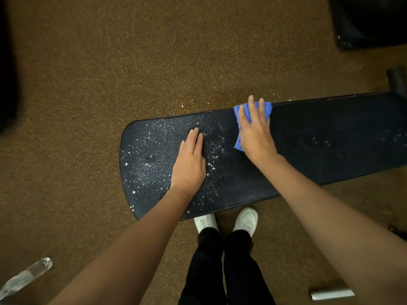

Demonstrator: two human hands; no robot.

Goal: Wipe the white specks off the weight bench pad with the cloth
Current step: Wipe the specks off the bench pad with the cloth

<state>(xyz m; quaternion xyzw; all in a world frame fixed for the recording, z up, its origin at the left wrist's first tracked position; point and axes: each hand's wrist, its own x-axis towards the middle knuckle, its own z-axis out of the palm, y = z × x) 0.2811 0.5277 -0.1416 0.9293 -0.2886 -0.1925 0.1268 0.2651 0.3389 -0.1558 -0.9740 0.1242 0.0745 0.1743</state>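
The soft, light blue cloth (253, 113) lies under the right hand's (255, 133) spread fingers (251, 104) on the black textured bench (319, 139); flat palm pressure should suit, white specks (154, 137) clustering around the left hand's (189, 166) flat, together-pressed fingers (195, 137).

Right of the right grip (255, 130) the surface (330, 128) runs bare and open. Left of it, the left grip (190, 160) lies flat, blocking that stretch.

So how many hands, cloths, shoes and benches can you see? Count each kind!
Hands: 2, left hand and right hand
Cloths: 1, blue cloth
Shoes: 2, white shoes
Bench pads: 1, black bench pad
Total: 6
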